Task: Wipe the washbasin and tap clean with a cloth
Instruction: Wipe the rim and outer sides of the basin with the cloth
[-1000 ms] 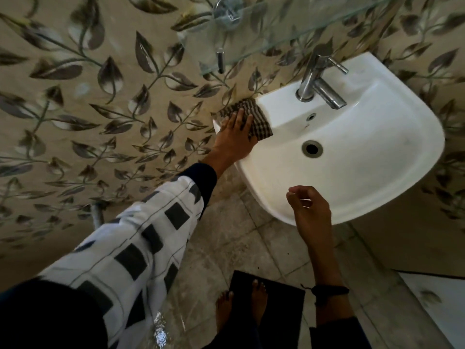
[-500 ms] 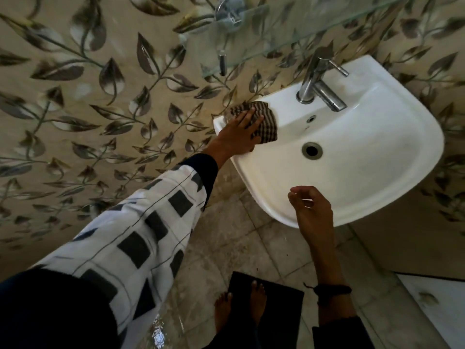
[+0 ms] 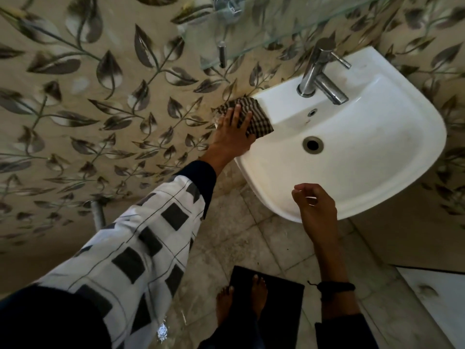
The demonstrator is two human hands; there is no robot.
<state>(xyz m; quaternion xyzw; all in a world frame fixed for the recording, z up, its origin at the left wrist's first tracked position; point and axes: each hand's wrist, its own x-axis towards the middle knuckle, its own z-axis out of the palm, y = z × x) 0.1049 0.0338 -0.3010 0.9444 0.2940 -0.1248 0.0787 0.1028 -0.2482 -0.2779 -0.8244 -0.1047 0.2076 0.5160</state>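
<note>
1 white ceramic half-round washbasin (image 3: 392, 172) sits upper right, its back edge against the beige wall tiles w/ grey leaf print (image 3: 100, 96). 1 chrome pillar tap (image 3: 318, 76) stands upright at back-centre of the basin ledge. Its spout points over the bowl & 1 thin lever sticks out sideways nr the top. The bowl has 2 holes: 1 round metal-ringed drain (image 3: 312, 144) in the btm & 1 small overflow hole (image 3: 312, 112) above it, btwn drain & tap.

1 brown-and-cream checked cloth (image 3: 260, 119), folded, lies on the basin's back-left corner, right by the wall. It is left of the tap & apart from it. The left hand (image 3: 232, 132) presses flat on it w/ fingers straight & slightly spread, covering the cloth's left part. It grips nothing, just presses. That arm wears 1 white sleeve w/ dark squares (image 3: 141, 248) & a dark cuff.

The right hand (image 3: 315, 210) hangs at the basin's front rim, fingers loosely curled, thumb nr the forefinger, holding nothing. Can't tell whether it touches the rim. 1 black cord band (image 3: 336, 287) is on that wrist.

Above the basin is 1 clear glass shelf (image 3: 276, 28) w/ metal fittings, 1 short peg hanging under it. Below are grey stone-look floor tiles (image 3: 251, 235) & 1 dark rectangular mat (image 3: 284, 298). 2 bare feet (image 3: 259, 290) are at the mat's left part, toes toward the basin. 1 metal pipe (image 3: 98, 217) shows low at the left by the wall.
</note>
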